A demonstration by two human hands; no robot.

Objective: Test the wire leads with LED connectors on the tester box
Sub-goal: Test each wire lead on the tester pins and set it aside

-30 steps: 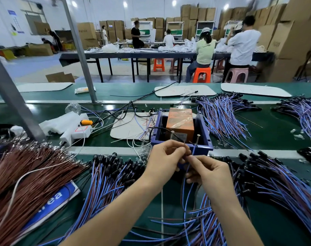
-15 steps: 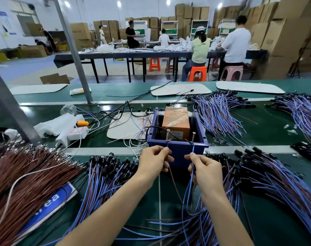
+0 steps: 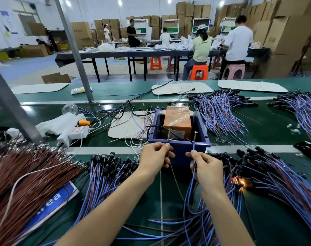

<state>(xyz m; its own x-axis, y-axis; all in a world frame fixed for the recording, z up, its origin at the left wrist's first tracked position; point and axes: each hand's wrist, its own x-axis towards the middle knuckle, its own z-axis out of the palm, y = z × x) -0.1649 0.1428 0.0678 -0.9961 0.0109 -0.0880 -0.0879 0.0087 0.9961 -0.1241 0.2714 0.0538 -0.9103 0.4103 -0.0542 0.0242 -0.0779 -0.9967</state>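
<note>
The blue tester box (image 3: 179, 153) sits in the middle of the green tabletop (image 3: 268, 132), just beyond both hands, with an orange block (image 3: 176, 119) wrapped in clear film standing inside it. Two metal screw posts rise from its near rim, the left post (image 3: 169, 134) and the right post (image 3: 195, 137). The left hand (image 3: 155, 158) pinches a brown lead (image 3: 176, 181) between thumb and fingers (image 3: 166, 148), clamped on the wire near its tip, which meets the foot of the left post. The right hand (image 3: 207, 166) pinches a blue lead (image 3: 191, 185) the same way, fingers (image 3: 192, 154) closed on it, its tip at the foot of the right post. Both leads trail back toward the person into a tangle of blue and brown wires. To the right, among a heap of leads with black connectors (image 3: 275, 174), one LED (image 3: 239, 181) glows orange. A second heap of the same leads (image 3: 105, 171) lies left of the hands, and beyond it is a thick bundle of brown wires (image 3: 27, 173). A white power strip (image 3: 73, 134) lies farther back on the left.
</note>
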